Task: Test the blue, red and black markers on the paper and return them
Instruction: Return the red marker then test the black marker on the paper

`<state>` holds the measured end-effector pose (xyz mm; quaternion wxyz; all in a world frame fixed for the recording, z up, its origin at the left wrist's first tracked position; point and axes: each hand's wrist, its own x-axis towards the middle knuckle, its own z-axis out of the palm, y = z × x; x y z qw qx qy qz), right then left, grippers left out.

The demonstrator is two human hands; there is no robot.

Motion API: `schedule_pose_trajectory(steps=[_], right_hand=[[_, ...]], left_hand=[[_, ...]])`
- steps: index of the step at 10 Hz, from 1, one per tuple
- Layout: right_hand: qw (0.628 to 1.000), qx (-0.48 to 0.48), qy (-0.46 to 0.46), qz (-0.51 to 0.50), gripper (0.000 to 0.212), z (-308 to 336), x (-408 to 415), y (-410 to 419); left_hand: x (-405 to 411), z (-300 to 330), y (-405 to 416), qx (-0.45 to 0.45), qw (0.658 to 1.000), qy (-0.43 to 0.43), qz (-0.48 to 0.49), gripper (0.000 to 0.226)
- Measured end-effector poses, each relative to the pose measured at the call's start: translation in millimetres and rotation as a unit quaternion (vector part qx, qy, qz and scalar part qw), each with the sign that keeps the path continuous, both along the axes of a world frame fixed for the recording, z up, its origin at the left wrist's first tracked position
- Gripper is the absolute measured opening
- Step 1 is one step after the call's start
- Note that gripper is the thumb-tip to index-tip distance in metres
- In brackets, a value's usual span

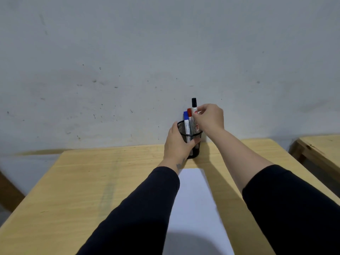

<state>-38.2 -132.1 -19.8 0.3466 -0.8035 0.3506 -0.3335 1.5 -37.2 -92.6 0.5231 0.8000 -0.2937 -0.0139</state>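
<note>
A black mesh pen cup [184,132] stands at the far edge of the wooden table [103,181], against the wall. My left hand [176,144] wraps around its left side. A blue-capped marker [186,121] and a red-capped marker [190,116] stand upright in the cup. My right hand [208,117] pinches the white barrel of the black-capped marker [194,103], which sticks up higher than the other two; its lower end is hidden behind my fingers. A white sheet of paper [195,199] lies on the table between my forearms.
A grey, stained wall [128,70] rises right behind the cup. A second wooden table [320,144] stands at the far right, separated by a gap. Dark sleeves cover both forearms.
</note>
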Motion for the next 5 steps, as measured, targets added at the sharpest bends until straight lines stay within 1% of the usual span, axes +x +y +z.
schedule_pose_trajectory(steps=[1,2,3,4,5], right_hand=[[0.998,0.004,0.052,-0.021,0.013,-12,3,-1],[0.998,0.006,0.061,-0.022,0.014,-25,3,-1],[0.999,0.014,0.047,-0.019,0.020,-28,4,0],[0.998,0.016,0.053,-0.017,0.032,-26,4,-2],[0.998,0.006,0.061,-0.024,0.043,-19,1,-2]], left_hand=[[3,-6,-2,-0.020,1.000,0.004,-0.006,0.065],[6,-9,-1,-0.021,1.000,-0.008,-0.012,0.066],[5,-8,-1,-0.026,0.999,-0.016,-0.014,0.064],[6,-9,-1,-0.016,1.000,-0.006,-0.014,0.064],[9,-3,-1,0.029,0.999,-0.006,-0.015,0.085]])
